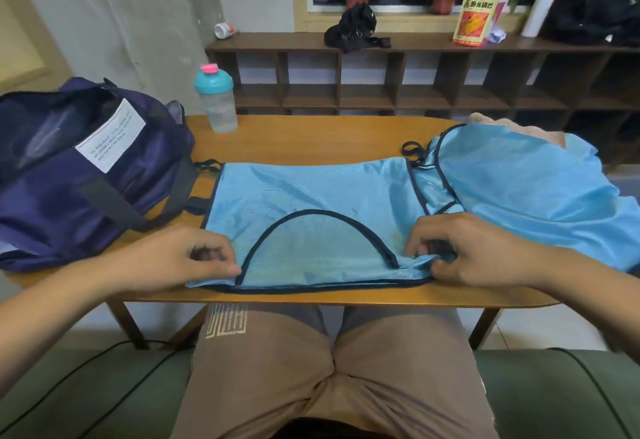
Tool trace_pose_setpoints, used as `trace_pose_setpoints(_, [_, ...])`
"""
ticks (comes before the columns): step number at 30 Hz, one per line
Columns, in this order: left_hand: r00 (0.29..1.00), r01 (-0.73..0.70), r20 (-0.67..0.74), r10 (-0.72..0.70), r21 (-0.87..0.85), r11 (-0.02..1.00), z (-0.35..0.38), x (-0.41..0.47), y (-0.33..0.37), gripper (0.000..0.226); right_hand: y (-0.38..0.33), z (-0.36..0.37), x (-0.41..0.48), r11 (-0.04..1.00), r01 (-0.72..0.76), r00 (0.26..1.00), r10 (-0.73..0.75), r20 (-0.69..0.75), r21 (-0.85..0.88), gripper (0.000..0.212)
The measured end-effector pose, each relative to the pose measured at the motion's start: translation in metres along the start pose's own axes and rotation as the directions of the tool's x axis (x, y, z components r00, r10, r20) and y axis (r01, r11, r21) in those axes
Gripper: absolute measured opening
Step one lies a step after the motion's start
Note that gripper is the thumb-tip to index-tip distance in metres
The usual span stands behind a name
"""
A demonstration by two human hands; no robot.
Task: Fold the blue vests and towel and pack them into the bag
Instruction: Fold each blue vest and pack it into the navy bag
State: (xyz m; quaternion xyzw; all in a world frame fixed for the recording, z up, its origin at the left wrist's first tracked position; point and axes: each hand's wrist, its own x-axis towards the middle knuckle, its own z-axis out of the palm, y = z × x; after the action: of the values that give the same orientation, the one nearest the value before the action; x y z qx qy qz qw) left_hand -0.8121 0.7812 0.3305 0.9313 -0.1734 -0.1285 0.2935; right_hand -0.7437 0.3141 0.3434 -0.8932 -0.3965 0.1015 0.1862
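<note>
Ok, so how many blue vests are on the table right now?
2. The flat vest is spread at the near middle; the bunched vest is heaped at the right end. Another may hide beneath it.

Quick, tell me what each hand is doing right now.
Left hand: closed, pinching the near left corner of the blue vest that lies flat on the table.
Right hand: closed, pinching the near right corner of the same vest.
</note>
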Motion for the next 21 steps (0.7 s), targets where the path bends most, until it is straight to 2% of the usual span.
trace_pose_setpoints(3, [0.998, 0.044, -0.036, -0.043, 0.023, 0.999, -0.002, 0.004, -0.001, 0.033, -0.004, 0.004, -0.001, 1.0, 0.011, 0.996, -0.012, 0.091, 0.01, 0.029])
trace_pose_setpoints(5, [0.992, 0.063, -0.109, -0.056, 0.065, 0.996, -0.003, 0.009, -0.003, 0.032, -0.005, 0.002, 0.001, 1.0, 0.015, 0.994, -0.018, 0.104, 0.028, 0.021])
trace_pose_setpoints(7, [0.976, 0.033, -0.217, 0.001, 0.155, 0.987, -0.004, 0.015, -0.007, 0.028, -0.005, -0.002, 0.007, 0.999, 0.022, 0.999, -0.023, 0.042, 0.042, 0.018])
trace_pose_setpoints(9, [0.955, -0.008, -0.285, 0.086, 0.264, 0.965, -0.005, 0.023, -0.009, 0.013, -0.001, -0.005, 0.015, 0.999, 0.046, 0.996, -0.047, -0.07, -0.009, 0.019])
trace_pose_setpoints(11, [0.948, -0.012, -0.294, 0.12, 0.346, 0.938, -0.006, 0.034, -0.01, 0.007, 0.008, -0.003, 0.024, 0.991, 0.046, 0.986, -0.065, -0.152, -0.122, 0.018])
trace_pose_setpoints(13, [0.954, 0.029, -0.284, 0.093, 0.396, 0.918, -0.007, 0.049, -0.015, 0.008, 0.017, 0.002, 0.034, 0.973, 0.004, 0.981, -0.049, -0.189, -0.231, 0.021])
trace_pose_setpoints(16, [0.966, 0.135, -0.259, -0.019, 0.437, 0.889, -0.011, 0.068, -0.026, 0.009, 0.025, 0.011, 0.046, 0.945, -0.004, 0.98, -0.062, -0.191, -0.327, 0.02])
trace_pose_setpoints(18, [0.965, 0.159, -0.26, -0.032, 0.488, 0.858, -0.015, 0.081, -0.032, 0.011, 0.025, 0.019, 0.053, 0.926, 0.017, 0.981, -0.089, -0.175, -0.378, 0.018])
trace_pose_setpoints(21, [0.961, 0.197, -0.27, -0.052, 0.545, 0.815, -0.022, 0.099, -0.035, 0.007, 0.022, 0.027, 0.057, 0.912, -0.01, 0.982, -0.068, -0.177, -0.41, 0.028])
